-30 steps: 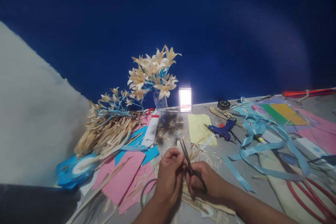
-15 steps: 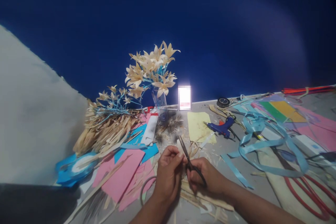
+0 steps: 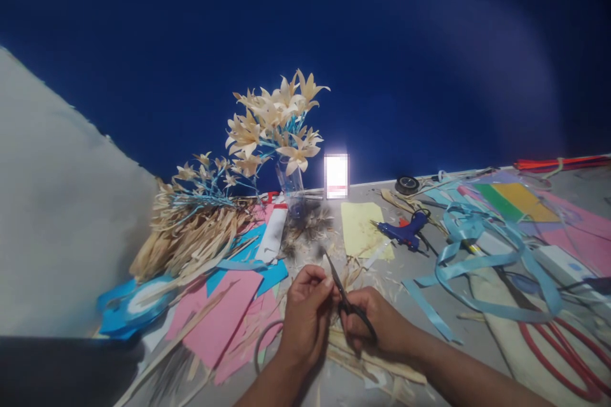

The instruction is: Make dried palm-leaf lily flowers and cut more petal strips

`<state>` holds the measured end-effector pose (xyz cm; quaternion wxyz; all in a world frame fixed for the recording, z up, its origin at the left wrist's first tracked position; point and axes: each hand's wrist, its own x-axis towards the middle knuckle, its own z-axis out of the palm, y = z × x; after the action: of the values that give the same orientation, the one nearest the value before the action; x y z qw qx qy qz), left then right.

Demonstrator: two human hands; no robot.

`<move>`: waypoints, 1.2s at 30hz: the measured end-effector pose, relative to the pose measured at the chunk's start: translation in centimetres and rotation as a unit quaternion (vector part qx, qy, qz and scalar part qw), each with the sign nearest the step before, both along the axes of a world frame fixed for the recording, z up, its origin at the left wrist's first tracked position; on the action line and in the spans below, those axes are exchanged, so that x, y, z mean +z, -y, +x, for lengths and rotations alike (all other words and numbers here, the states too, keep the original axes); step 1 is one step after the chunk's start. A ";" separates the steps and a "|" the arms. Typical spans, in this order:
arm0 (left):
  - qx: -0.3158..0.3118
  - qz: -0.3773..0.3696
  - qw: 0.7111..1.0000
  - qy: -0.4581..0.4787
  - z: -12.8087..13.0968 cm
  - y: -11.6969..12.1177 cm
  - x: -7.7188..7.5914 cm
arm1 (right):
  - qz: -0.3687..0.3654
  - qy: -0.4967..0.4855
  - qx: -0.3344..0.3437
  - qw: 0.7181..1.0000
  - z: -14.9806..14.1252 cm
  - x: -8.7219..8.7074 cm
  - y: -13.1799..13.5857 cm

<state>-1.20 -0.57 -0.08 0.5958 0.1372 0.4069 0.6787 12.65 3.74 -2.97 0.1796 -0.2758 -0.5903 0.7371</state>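
Black-handled scissors (image 3: 347, 297) are in my right hand (image 3: 370, 321), fingers through the loops, blades pointing up and away. My left hand (image 3: 308, 311) pinches a small pale strip (image 3: 326, 263), which looks like dried husk, between thumb and fingers. The strip's tip stands right beside the scissor blades; whether the blades touch it I cannot tell. Below both hands lie dried husk strips (image 3: 382, 359) and trimmings. A clear vase (image 3: 291, 191) beyond my hands holds pale husk flowers (image 3: 274, 117) with light blue stems.
To the left are a husk bundle (image 3: 186, 235), pink sheets (image 3: 229, 305) and a blue ribbon roll (image 3: 150, 302). At right lie a blue glue gun (image 3: 405, 231) by a yellow sheet (image 3: 365, 229), looped blue ribbon (image 3: 496, 257) and red-handled scissors (image 3: 558, 356). A bright pixelated light (image 3: 337, 175) stands behind.
The scissor blades have come closer together beside the pale strip. Both hands stay in nearly the same place, and the view has shifted very slightly.
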 end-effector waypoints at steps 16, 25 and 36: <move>-0.016 -0.014 1.000 0.016 -0.4 0.2 0.3 | 0.004 -0.002 -0.009 1.000 0.2 -0.8 -0.2; -0.032 -0.025 0.999 0.032 -0.8 0.3 0.3 | -0.029 0.013 -0.026 0.999 0.0 -0.7 0.0; -0.060 -0.013 0.997 0.049 -1.4 0.2 0.2 | -0.018 0.052 -0.043 0.998 0.1 -1.3 0.0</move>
<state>-2.56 -0.81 0.14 0.6567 0.1204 0.3764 0.6424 12.77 3.79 -4.28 0.1751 -0.3419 -0.5730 0.7240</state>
